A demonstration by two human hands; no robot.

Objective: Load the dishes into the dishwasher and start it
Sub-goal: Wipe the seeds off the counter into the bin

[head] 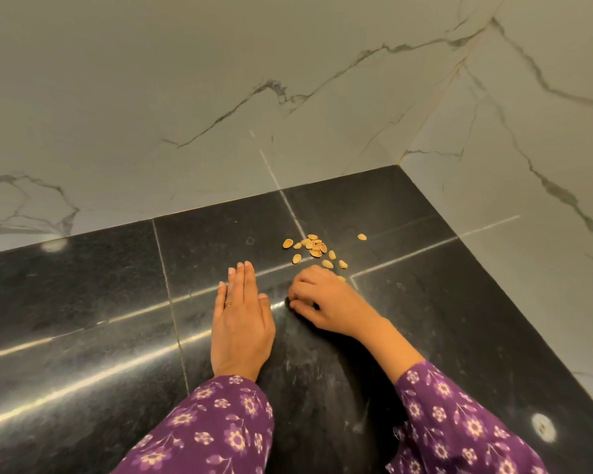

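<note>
A black stone counter (83,302), polished and crossed by pale seams, runs into a corner of white marble wall (185,80) with grey veins. The left hand (242,313) lies flat on the counter, palm down, its fingers straight and pressed close together and pointing towards the wall; a thin ring (229,305) sits on one finger. It holds nothing. Just beside it, apart by a narrow strip of stone, the right hand (322,302) is bent at the wrist with its fingers curled under and the tips down on the counter. Whether anything is caught inside that curl cannot be told, since the palm faces down. A small heap of pistachio shells (314,248) lies on the far side of the right hand, towards the corner, close to where two seams cross. The nearest shells sit just past its knuckles, and one peeks out at the hand's far edge, half hidden. A single stray shell (362,237) lies off to the right of the heap. No shell is near the left hand. Both forearms wear purple flowered sleeves (220,422). Where the dishes and the dishwasher stand cannot be told from this view.
</note>
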